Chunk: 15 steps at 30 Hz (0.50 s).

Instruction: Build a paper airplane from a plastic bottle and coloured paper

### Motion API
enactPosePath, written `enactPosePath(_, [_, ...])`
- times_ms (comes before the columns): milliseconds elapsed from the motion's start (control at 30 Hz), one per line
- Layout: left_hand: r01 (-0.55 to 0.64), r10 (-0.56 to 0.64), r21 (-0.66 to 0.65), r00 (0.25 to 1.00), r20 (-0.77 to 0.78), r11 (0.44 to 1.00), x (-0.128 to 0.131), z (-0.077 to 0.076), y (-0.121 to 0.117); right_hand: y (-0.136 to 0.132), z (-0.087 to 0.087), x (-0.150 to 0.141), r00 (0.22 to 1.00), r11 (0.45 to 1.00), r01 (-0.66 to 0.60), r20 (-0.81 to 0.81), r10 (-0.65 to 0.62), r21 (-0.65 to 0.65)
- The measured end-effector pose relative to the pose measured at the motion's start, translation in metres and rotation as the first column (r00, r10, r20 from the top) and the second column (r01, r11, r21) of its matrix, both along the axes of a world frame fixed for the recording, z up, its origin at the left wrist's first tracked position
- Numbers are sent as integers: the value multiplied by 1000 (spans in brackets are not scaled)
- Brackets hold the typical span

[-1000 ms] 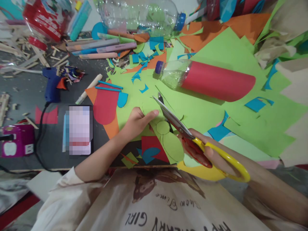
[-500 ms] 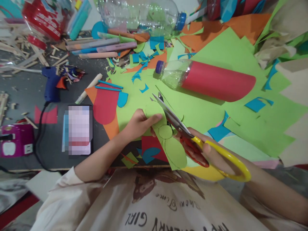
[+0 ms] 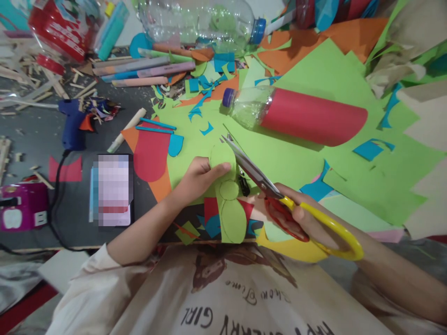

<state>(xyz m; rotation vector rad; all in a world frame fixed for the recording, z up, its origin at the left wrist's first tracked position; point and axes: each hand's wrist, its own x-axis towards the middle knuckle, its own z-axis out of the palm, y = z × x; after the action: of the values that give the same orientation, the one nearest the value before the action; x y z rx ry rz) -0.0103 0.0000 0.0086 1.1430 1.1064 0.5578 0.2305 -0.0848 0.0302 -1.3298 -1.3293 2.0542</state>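
My left hand [image 3: 204,174] pinches a green paper piece [image 3: 233,218] near its top, thumb on the upper face. Curved pencil outlines and a small drawn circle mark the paper, which hangs down toward the table's near edge. In my right hand [image 3: 293,204] are scissors [image 3: 256,179] with one yellow and one red handle loop. Their blades point up and left, close to the paper's right edge, with the tips slightly parted. A small dark tool [image 3: 243,184] lies on the green sheet between paper and blades, partly hidden.
A bottle wrapped in red paper [image 3: 314,116] lies on a large green sheet [image 3: 349,163]. On the left are a blue glue gun [image 3: 72,123] with a cord, a phone [image 3: 113,190] and a purple box [image 3: 24,207]. Markers [image 3: 146,70] and a clear bottle [image 3: 199,23] lie behind, among paper scraps.
The lower part of the green paper has swung left, away from the scissors, uncovering more of the dark tool. The scissors' blades have closed slightly. My left hand keeps its pinch.
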Motion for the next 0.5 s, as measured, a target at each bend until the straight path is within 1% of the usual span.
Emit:
enactPosePath(67, [-1,2,-33,1000,31,999,1,2,0,3,3,0,1000,998,-1,1,1,-57])
enactPosePath(133, [-10,13,-53,998,54,999,1,2,1,6,6,0,1000,997,2,3,-2,-73])
enactPosePath(367, [-20,28,-105,996,81,994,-1,-1,2,10,12,3,998,999,-49,25,50,-22])
enactPosePath(433, [-24,33,-104,995,91,994,-1,-1,2,10,12,4,999,999,-33,11,34,-23])
enactPosePath(500, [-30,39,-88,995,96,996,-2,-2,2,10,10,5,1000,1000,10,-15,-10,-7])
